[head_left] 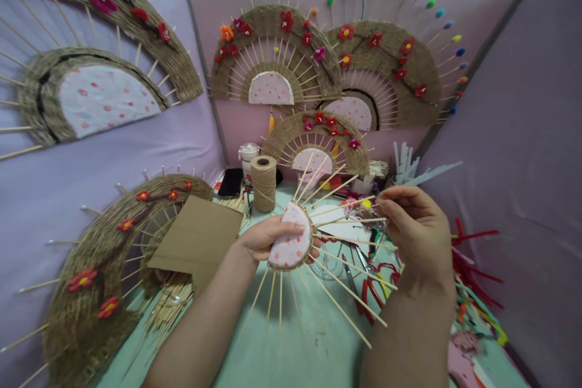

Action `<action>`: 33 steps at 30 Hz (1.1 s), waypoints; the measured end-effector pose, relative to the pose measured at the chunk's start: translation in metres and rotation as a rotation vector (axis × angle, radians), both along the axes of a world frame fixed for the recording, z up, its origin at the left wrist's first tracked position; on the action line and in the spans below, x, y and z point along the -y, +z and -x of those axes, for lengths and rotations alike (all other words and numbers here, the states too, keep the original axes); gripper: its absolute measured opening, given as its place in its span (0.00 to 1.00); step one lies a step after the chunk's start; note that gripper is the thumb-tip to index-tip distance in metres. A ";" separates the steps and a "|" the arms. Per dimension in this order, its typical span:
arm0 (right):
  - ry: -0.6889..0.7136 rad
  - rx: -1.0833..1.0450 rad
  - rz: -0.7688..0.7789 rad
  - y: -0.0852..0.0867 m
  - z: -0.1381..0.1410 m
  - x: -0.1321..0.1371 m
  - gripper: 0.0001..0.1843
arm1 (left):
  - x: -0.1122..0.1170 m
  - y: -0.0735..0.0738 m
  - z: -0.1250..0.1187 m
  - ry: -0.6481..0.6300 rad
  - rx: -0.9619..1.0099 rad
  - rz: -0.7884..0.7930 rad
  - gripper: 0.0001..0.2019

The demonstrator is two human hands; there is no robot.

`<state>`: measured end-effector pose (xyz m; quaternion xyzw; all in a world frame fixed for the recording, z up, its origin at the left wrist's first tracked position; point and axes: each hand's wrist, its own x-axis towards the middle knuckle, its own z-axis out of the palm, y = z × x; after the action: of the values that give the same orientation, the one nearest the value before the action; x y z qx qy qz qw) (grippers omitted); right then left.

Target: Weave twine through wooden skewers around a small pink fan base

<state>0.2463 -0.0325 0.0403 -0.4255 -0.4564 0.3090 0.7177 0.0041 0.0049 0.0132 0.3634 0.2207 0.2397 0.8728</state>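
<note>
My left hand (264, 237) grips a small half-round pad (291, 239) covered in pink spotted fabric, with a thin ring of jute twine woven around its curved edge. Many thin bamboo sticks (339, 306) fan out from the pad like spokes. My right hand (416, 230) is closed in a pinch at the outer part of the upper sticks, with what looks like a strand of twine (364, 205) between thumb and fingers. A spool of jute twine (264, 183) stands upright on the table just behind the pad.
Finished woven fans (277, 60) with red flowers hang on the purple partition walls, and another one (107, 260) leans at the left. A cardboard sheet (197, 236), a black phone (231, 182), scissors (373, 285) and red pipe cleaners (473, 260) lie on the pale green table (309, 345).
</note>
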 end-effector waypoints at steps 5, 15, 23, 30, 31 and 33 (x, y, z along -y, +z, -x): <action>0.049 -0.005 0.080 -0.015 0.004 -0.024 0.09 | 0.005 0.000 -0.004 -0.076 0.050 -0.010 0.13; 0.187 0.066 0.114 -0.034 0.081 -0.060 0.08 | 0.020 -0.001 -0.025 -0.199 0.092 -0.019 0.18; 0.094 0.027 0.084 -0.033 0.077 -0.061 0.09 | 0.013 -0.006 -0.017 -0.026 -0.045 -0.060 0.23; 0.056 0.080 0.005 -0.034 0.070 -0.060 0.10 | 0.014 -0.007 -0.015 0.112 0.006 0.033 0.23; 0.053 0.083 0.004 -0.034 0.070 -0.060 0.10 | 0.014 -0.006 -0.015 0.128 0.015 0.054 0.22; 0.052 0.077 0.008 -0.034 0.069 -0.059 0.10 | 0.015 -0.005 -0.016 0.121 0.020 0.060 0.21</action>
<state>0.1773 0.0268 0.0068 -0.4279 -0.4934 0.3129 0.6896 0.0200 -0.0097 0.0082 0.3205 0.2408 0.2888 0.8694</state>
